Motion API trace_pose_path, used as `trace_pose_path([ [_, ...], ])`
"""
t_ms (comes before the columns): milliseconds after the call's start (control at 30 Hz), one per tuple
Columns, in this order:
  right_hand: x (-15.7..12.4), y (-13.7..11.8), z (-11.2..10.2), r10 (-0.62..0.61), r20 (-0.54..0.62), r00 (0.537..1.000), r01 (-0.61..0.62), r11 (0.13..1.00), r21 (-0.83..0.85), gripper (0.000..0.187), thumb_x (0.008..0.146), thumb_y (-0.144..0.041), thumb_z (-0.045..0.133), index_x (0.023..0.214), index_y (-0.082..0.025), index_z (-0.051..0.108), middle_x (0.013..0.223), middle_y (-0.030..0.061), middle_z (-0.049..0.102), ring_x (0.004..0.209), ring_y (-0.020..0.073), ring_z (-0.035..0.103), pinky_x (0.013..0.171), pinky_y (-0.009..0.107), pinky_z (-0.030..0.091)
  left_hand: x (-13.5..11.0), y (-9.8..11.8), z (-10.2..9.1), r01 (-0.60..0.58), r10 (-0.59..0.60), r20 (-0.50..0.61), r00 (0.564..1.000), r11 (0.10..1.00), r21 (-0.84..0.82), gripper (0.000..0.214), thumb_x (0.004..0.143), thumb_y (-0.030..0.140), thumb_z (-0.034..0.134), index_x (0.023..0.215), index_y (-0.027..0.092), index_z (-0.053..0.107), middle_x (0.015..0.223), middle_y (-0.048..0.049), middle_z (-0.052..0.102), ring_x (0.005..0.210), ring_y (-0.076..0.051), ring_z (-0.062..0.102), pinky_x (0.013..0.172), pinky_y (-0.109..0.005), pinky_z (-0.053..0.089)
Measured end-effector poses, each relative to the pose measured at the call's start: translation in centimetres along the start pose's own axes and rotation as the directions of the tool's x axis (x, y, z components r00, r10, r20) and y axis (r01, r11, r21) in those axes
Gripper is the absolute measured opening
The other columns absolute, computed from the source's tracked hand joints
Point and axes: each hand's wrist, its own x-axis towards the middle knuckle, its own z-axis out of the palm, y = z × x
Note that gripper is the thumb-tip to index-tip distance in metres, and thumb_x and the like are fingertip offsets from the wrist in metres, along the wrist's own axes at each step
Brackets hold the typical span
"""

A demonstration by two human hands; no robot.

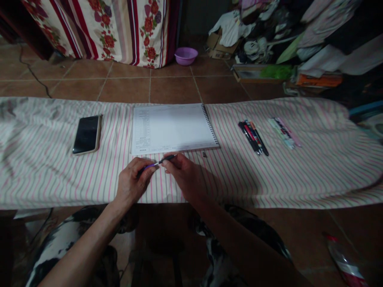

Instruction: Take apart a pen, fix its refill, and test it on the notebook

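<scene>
Both my hands meet over the striped cloth (299, 171) just below a spiral notebook (172, 127). My left hand (133, 181) is closed round the purple end of a pen (158, 162). My right hand (184, 175) pinches the pen's dark end between fingertips. The pen lies level between the two hands, a little above the cloth. The notebook lies open to a white page with faint print down its left side.
A dark phone (87, 134) lies on the cloth left of the notebook. Several pens (253, 137) and a flat patterned packet (283, 132) lie to the right. Beyond are tiled floor, a purple bowl (186, 55), a floral curtain and piled clutter.
</scene>
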Motion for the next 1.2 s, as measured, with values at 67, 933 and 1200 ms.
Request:
trace_pose_path([
  [67,-0.09,-0.14,0.0,-0.004,0.014,1.0,0.004,1.0,-0.018,0.015,0.07,-0.029,0.064,0.083,-0.021,0.065,0.071,-0.0019,0.066,0.064,0.0127,0.061,0.061,0.025,0.049,0.05,0.05,0.04,-0.006,0.006,-0.006,1.0,1.0,-0.008,0.01,0.085,0.028,0.061,0.087,0.02,0.067,0.083,-0.0035,0.068,0.077,-0.016,0.064,0.07,-0.03,0.052],
  [933,-0.1,0.07,-0.02,-0.025,0.054,0.998,0.027,0.999,-0.026,0.016,0.071,-0.029,0.064,0.085,-0.022,0.065,0.075,-0.0013,0.068,0.07,0.0142,0.063,0.067,0.028,0.05,0.42,0.48,-0.02,-0.061,0.061,0.007,0.998,0.998,-0.025,0.009,0.083,0.024,0.062,0.089,0.019,0.066,0.084,-0.0031,0.066,0.078,-0.015,0.062,0.072,-0.028,0.052],
  [1200,0.11,0.34,-0.13,-0.023,0.077,0.997,0.025,0.999,-0.026,0.018,0.069,-0.03,0.065,0.085,-0.02,0.065,0.072,-0.0013,0.067,0.067,0.013,0.062,0.065,0.026,0.049,0.58,0.42,-0.11,-0.109,0.109,0.001,0.994,0.994,-0.013,0.009,0.084,0.023,0.061,0.089,0.018,0.066,0.083,-0.0034,0.066,0.077,-0.014,0.063,0.071,-0.028,0.052],
])
